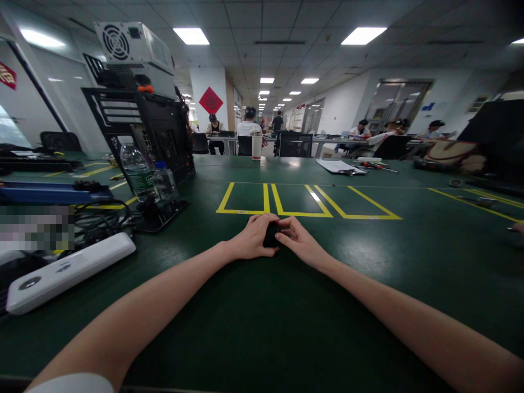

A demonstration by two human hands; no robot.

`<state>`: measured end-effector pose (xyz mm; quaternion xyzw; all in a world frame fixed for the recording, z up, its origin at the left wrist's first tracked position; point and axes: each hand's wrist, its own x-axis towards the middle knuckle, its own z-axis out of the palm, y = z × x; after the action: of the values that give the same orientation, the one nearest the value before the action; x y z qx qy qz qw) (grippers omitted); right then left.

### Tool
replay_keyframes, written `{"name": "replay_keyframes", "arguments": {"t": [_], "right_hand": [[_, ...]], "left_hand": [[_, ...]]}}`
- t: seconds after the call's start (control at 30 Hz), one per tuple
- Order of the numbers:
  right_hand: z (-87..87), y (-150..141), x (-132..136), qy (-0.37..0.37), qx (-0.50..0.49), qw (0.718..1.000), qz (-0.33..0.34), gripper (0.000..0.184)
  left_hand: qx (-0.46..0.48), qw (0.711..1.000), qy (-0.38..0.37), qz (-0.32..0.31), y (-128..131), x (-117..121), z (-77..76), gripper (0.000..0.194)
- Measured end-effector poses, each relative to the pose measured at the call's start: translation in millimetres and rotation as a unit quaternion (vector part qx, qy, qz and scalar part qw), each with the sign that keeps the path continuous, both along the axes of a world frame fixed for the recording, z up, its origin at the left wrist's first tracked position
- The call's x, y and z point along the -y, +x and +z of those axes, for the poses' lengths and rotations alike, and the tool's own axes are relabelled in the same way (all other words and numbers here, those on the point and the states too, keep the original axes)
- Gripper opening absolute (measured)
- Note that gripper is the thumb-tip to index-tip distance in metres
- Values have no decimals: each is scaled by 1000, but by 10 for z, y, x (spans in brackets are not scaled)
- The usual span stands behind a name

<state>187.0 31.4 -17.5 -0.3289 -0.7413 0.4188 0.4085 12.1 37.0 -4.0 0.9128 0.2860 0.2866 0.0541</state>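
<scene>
Both my hands meet over the green tabletop, around a small black rounded object whose kind I cannot make out. My left hand curls round its left side, fingers over the top and thumb near the bottom. From the right, my right hand pinches it with bent fingers and thumb. Much of the object is hidden by the fingers. Just beyond the hands, yellow tape marks several box outlines on the green table.
At left stand an open black computer case topped by a power supply, plastic bottles, cables and a white power strip. Farther back are a white cup, a clipboard and screwdrivers. People sit at distant tables.
</scene>
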Motion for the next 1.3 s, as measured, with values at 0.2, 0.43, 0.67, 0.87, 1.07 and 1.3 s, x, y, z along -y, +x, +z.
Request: {"name": "replay_keyframes", "arguments": {"t": [0.2, 0.43, 0.67, 0.87, 1.07, 1.3], "right_hand": [[26, 23, 21, -9, 22, 1000, 6, 27], [20, 14, 30, -3, 6, 1000, 0, 17], [7, 9, -8, -13, 10, 1000, -10, 25], [13, 14, 24, 16, 22, 1000, -4, 29], [17, 1, 33, 14, 13, 1000, -13, 15], [8, 12, 27, 6, 22, 1000, -19, 24]], "left_hand": [[-2, 1000, -1, 0, -5, -1, -6, 63], [-2, 1000, -6, 1, -10, 14, 11, 64], [-2, 1000, -6, 3, 6, 7, 2, 63], [-6, 1000, -4, 9, 2, 4, -7, 64], [-2, 1000, -2, 1, -5, 7, 3, 64], [2, 1000, 7, -6, -5, 31, 23, 62]]}}
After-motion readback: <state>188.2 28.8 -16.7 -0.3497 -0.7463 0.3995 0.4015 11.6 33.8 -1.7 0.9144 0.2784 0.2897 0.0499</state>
